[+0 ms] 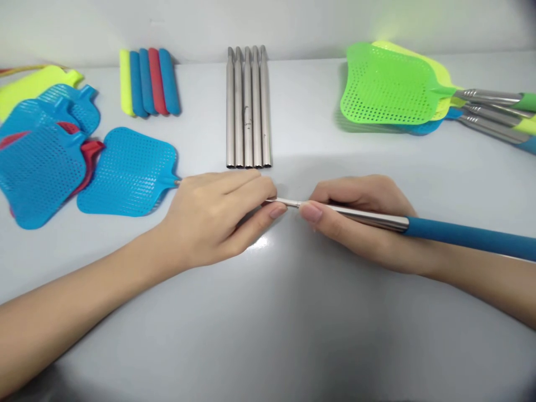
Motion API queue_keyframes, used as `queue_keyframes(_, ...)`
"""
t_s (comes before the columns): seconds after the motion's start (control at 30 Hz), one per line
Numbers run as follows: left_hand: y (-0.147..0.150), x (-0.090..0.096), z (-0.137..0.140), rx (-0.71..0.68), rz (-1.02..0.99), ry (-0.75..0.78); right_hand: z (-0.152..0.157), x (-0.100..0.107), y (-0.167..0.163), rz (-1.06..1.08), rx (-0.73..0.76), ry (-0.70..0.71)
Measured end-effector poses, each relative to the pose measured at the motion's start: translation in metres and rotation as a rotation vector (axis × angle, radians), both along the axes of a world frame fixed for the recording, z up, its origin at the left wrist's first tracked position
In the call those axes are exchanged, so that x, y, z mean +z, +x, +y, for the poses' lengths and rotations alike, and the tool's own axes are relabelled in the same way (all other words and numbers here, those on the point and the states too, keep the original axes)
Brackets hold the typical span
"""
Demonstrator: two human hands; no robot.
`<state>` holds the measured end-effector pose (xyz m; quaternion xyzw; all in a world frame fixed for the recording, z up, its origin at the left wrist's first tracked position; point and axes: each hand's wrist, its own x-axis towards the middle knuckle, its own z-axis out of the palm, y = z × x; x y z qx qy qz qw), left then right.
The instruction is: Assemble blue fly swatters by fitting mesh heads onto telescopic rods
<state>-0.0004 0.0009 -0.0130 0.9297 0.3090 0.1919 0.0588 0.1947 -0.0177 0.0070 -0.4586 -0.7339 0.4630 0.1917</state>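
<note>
My right hand [364, 223] is closed around the steel tube [368, 216] of a telescopic fly swatter handle, thumb on top near the tube's end. A blue sleeve grip [469, 233] covers the handle's right part and runs out of view. From the tube a thinner rod [288, 202] reaches left into my left hand [226, 215], whose thumb and fingers pinch it. Just left of that hand lies a blue fly swatter head [129, 170], its neck ending at the back of the hand. Whether rod and neck are joined is hidden beneath my hand.
Several loose swatter heads, blue [42, 167], red [90, 159] and yellow [37, 86], overlap at the left. Coloured sleeve grips [144, 84] and steel tubes [248, 111] lie in rows at the back. Assembled swatters [389, 86] are stacked at the back right.
</note>
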Motion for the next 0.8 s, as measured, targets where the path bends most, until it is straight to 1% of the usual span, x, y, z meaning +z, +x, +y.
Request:
queue_keyframes(0.27, -0.001, -0.0001, 0.0001, -0.011, -0.01, 0.0, -0.0008, -0.001, 0.0017, 0.054, -0.008, -0.018)
queue_keyframes(0.47, -0.0006, 0.0007, -0.0008, 0.019, 0.016, -0.018, -0.0009, 0.0029, 0.0014, 0.02, 0.001, -0.034)
queue_keyframes(0.8, -0.0003, -0.0002, -0.001, 0.031, 0.017, 0.017, -0.002, 0.0021, 0.0006, -0.019, -0.028, 0.038)
